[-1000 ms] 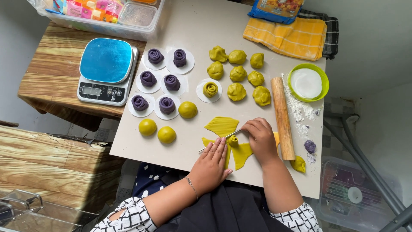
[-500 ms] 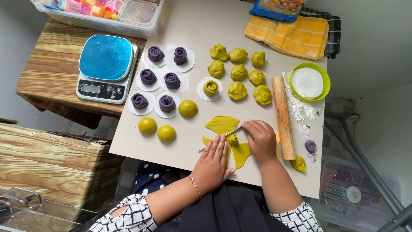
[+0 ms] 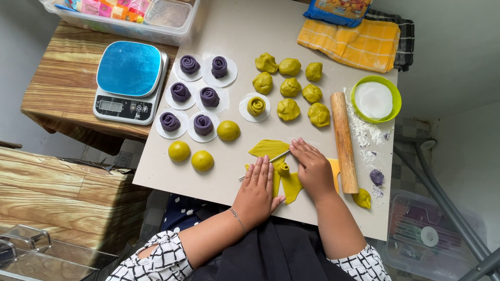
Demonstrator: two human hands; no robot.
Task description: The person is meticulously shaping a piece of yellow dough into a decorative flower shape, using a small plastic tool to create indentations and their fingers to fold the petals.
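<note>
On the grey tabletop (image 3: 219,171), close to the near edge, lies a flat sheet of yellow dough (image 3: 284,174) cut into strips. The left hand (image 3: 258,190) rests flat on it, fingers spread and grasping nothing. The right hand (image 3: 312,169) is curled around a thin metal tool (image 3: 265,162), whose long axis slants from lower left up to the right, its free end pointing left past the left fingertips. A small rolled piece (image 3: 283,168) stands between the hands. Judging by the layout, six purple rolls (image 3: 200,96) and one yellow roll (image 3: 255,105) on paper discs are finished; three smooth yellow balls (image 3: 202,160) and eight rough lumps (image 3: 289,88) are not yet shaped. The rolling pin (image 3: 344,141) lies just right of the right hand, running near-to-far.
</note>
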